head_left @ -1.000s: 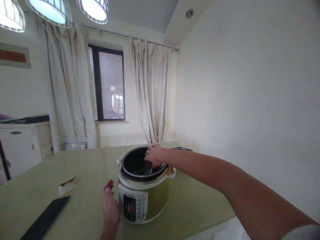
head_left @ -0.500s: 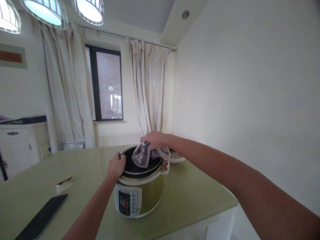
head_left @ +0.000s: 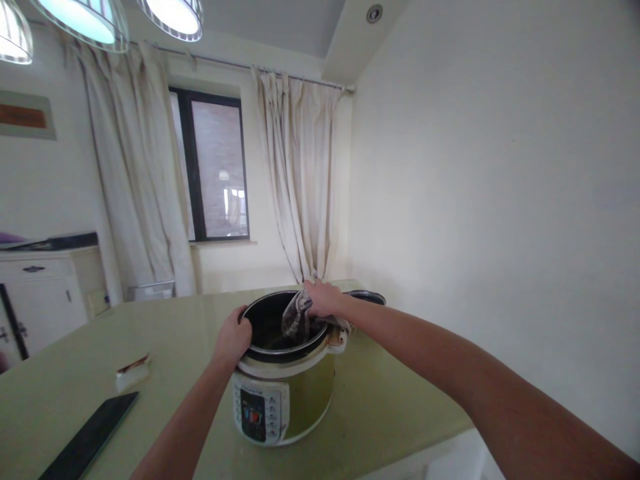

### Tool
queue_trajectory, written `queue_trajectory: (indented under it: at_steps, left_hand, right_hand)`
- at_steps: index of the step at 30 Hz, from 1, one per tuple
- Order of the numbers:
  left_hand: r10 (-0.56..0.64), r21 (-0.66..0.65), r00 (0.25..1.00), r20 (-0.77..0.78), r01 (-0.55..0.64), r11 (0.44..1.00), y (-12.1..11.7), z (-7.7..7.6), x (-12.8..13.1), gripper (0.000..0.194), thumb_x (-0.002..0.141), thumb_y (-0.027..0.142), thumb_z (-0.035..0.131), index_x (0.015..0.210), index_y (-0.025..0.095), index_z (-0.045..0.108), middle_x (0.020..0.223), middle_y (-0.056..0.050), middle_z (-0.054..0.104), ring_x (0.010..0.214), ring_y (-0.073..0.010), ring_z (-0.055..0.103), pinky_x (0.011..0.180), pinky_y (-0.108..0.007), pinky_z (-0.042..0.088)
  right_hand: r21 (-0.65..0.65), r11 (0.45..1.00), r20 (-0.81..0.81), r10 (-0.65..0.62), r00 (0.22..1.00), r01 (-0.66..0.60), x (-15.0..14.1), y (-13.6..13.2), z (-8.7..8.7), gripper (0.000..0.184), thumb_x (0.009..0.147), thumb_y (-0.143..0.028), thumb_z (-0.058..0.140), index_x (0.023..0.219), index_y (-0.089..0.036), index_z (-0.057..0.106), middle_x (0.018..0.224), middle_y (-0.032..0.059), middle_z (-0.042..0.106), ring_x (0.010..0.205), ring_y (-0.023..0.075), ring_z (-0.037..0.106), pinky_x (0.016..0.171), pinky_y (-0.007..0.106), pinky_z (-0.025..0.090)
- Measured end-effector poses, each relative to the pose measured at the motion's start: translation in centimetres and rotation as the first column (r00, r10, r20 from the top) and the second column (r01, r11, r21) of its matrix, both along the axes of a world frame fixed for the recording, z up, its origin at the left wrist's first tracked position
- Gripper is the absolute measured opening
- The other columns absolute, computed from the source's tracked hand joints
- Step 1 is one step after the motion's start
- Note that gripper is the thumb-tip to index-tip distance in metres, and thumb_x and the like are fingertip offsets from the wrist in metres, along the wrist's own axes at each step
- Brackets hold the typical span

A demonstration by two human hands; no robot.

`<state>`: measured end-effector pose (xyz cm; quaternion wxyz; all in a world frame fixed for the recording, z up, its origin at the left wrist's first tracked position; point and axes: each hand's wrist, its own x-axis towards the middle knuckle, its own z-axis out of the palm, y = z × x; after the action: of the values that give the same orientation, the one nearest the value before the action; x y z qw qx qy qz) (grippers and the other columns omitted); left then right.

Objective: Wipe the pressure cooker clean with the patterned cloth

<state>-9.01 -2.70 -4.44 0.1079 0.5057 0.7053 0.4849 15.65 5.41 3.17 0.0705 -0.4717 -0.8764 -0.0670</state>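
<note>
An electric cooker (head_left: 310,393) with a control panel on its front stands on the green table, its top uncovered. Inside sits a dark inner pot (head_left: 265,328). My left hand (head_left: 235,337) grips the pot's rim on the left, thumb over the edge. A patterned grey cloth (head_left: 299,319) is bunched in my right hand (head_left: 323,298), which is closed round it at the right side of the rim. Part of the cloth hangs into the pot and part trails over the rim towards the cooker's side.
Behind my right wrist a round, dark-rimmed lid (head_left: 370,297) is partly hidden. On the green table (head_left: 190,353) at left lie a dark flat slab (head_left: 93,433) and a small white packet (head_left: 133,373). A white cabinet (head_left: 40,287) stands at far left.
My right hand has moved down and slightly right with the cloth, to the pot's right rim. The left hand keeps its hold. The view has shifted a little, showing more of the dark-rimmed lid.
</note>
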Motion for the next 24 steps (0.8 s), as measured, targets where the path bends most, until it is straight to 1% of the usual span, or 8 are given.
queue_trajectory:
  at_steps: [3,7,11,15,16,18,21,24]
  left_hand:
    - [-0.014,-0.005,1.000,0.020,0.014,1.000,0.1,-0.3,-0.1,0.049,0.090,0.014,0.045,0.131,0.010,0.070,0.128,-0.016,0.076,0.117,-0.0283,0.072,0.106,-0.041,0.055]
    - [0.004,0.015,0.999,0.040,-0.005,1.000,0.1,-0.5,0.1,0.046,0.091,0.015,0.046,0.130,0.013,0.071,0.125,-0.014,0.078,0.118,-0.0273,0.071,0.107,-0.040,0.054]
    - [0.008,0.038,0.998,0.054,-0.010,0.999,-0.1,-0.5,0.3,0.046,0.091,0.014,0.045,0.129,0.013,0.071,0.124,-0.013,0.078,0.118,-0.0253,0.072,0.107,-0.037,0.054]
    - [0.011,0.047,1.000,0.029,-0.012,0.999,0.0,-0.6,0.3,0.048,0.090,0.011,0.043,0.129,0.012,0.071,0.127,-0.014,0.077,0.121,-0.0262,0.070,0.110,-0.038,0.052]
    - [0.010,0.044,0.999,0.031,-0.011,0.999,0.1,-0.6,0.3,0.047,0.090,0.011,0.043,0.129,0.012,0.071,0.128,-0.014,0.077,0.121,-0.0262,0.070,0.110,-0.038,0.052]
    - [0.006,0.037,0.999,0.038,-0.007,0.999,0.3,-0.6,0.2,0.046,0.091,0.012,0.044,0.128,0.013,0.071,0.127,-0.013,0.077,0.121,-0.0256,0.070,0.110,-0.037,0.052]
    - [0.000,0.025,0.999,0.041,-0.001,1.000,0.4,-0.5,0.2,0.044,0.091,0.012,0.044,0.126,0.013,0.072,0.125,-0.013,0.078,0.121,-0.0242,0.071,0.109,-0.035,0.052]
    - [0.005,0.009,0.999,0.044,-0.006,1.000,0.2,-0.1,0.3,0.044,0.090,0.010,0.044,0.124,0.012,0.072,0.125,-0.013,0.078,0.122,-0.0247,0.070,0.110,-0.036,0.051]
  right_hand:
    - [0.016,1.000,-0.010,0.023,1.000,-0.023,-0.3,1.5,-0.4,0.082,0.076,-0.046,0.079,0.147,-0.019,0.049,0.136,0.0198,0.066,0.113,0.0375,0.070,0.084,0.039,0.057]
    - [0.140,0.972,0.045,0.183,0.982,-0.187,-2.5,3.4,-1.1,0.062,0.084,-0.040,0.074,0.139,-0.020,0.053,0.132,0.0153,0.064,0.114,0.0333,0.067,0.089,0.039,0.056]
    - [0.242,0.894,0.162,0.345,0.925,-0.376,-6.2,4.7,-1.4,0.054,0.088,-0.036,0.074,0.136,-0.021,0.054,0.134,0.0139,0.061,0.119,0.0326,0.061,0.093,0.043,0.055]
    - [0.227,0.807,0.237,0.498,0.835,-0.545,-8.5,5.3,-1.3,0.049,0.092,-0.036,0.071,0.136,-0.023,0.057,0.137,0.0132,0.059,0.123,0.0311,0.058,0.098,0.045,0.053]
    - [0.218,0.810,0.226,0.500,0.836,-0.544,-8.6,5.3,-1.2,0.048,0.092,-0.036,0.071,0.136,-0.023,0.058,0.136,0.0128,0.060,0.122,0.0305,0.059,0.098,0.044,0.053]
    - [0.200,0.854,0.176,0.450,0.875,-0.480,-8.1,5.3,-1.2,0.047,0.092,-0.038,0.070,0.136,-0.025,0.059,0.134,0.0121,0.062,0.121,0.0300,0.061,0.097,0.042,0.053]
    - [0.132,0.945,0.102,0.286,0.953,-0.298,-6.1,4.8,-0.9,0.052,0.089,-0.041,0.073,0.137,-0.027,0.061,0.135,0.0116,0.064,0.123,0.0309,0.064,0.096,0.039,0.054]
    - [0.068,0.987,0.064,0.141,0.988,-0.145,-3.5,3.8,-0.4,0.060,0.082,-0.042,0.077,0.138,-0.025,0.062,0.137,0.0140,0.067,0.121,0.0344,0.067,0.092,0.039,0.055]
